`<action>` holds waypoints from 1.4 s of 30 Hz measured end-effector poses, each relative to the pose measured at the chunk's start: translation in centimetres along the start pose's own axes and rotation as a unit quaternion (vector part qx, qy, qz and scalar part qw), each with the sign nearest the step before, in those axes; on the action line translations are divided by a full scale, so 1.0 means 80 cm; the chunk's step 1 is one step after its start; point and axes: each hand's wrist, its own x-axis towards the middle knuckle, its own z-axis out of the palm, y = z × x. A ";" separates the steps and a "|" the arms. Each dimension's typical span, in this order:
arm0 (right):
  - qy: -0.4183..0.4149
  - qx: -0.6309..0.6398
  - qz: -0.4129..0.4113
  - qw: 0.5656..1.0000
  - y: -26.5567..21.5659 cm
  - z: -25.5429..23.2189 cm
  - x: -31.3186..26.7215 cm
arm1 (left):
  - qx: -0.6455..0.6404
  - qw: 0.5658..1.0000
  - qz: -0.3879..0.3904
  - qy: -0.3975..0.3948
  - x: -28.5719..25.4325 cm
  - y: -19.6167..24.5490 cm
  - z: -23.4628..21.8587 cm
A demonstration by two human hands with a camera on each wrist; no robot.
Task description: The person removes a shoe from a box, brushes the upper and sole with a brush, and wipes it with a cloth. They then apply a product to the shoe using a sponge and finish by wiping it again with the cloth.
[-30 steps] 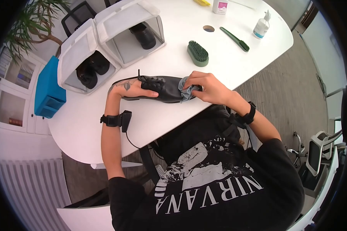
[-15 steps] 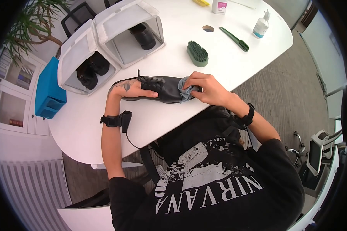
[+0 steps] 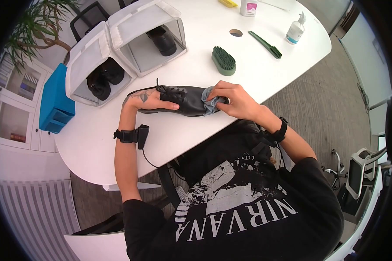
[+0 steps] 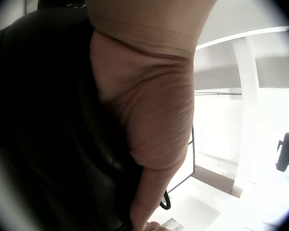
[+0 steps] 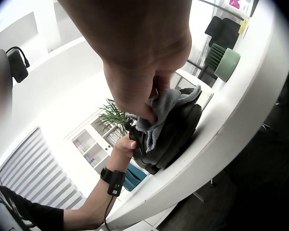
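A black lace-up leather shoe (image 3: 191, 101) lies on the white table (image 3: 170, 137), its toe toward the right. The left hand (image 3: 148, 101) holds it at the laced part. Its thumb lies along the near side, and the other fingers are hidden behind the shoe in the head view. At the toe, the right hand (image 3: 237, 100) pinches a crumpled grey-blue cloth (image 3: 210, 102) against the leather. From the right wrist view, the cloth (image 5: 164, 108) drapes over the toe, with fingertips pressed into it.
Beyond the shoe stand a green scrub brush (image 3: 224, 61), a long-handled green brush (image 3: 265, 44) and a pump bottle (image 3: 295, 29). Two white shoe boxes (image 3: 122, 32) with black shoes inside are at the back left, beside a blue box (image 3: 56, 100). The table's near edge runs close below the shoe.
Both hands, the shoe and the cloth stay almost where they were. The right hand and cloth show only a very slight shift at the toe.
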 end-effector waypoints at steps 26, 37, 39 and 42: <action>-0.063 -0.173 -0.276 0.943 -0.015 0.062 0.030 | 0.020 0.999 -0.021 0.030 -0.002 0.010 0.001; -0.011 -0.095 -0.097 0.991 0.013 -0.021 -0.033 | -0.051 0.998 -0.004 0.034 0.008 -0.020 0.009; 0.014 -0.119 -0.117 0.986 0.012 -0.014 -0.031 | -0.045 0.999 0.011 0.028 0.003 -0.008 0.004; 0.047 -0.155 -0.214 0.963 0.009 0.013 -0.026 | -0.015 0.999 -0.022 0.027 0.003 -0.005 0.005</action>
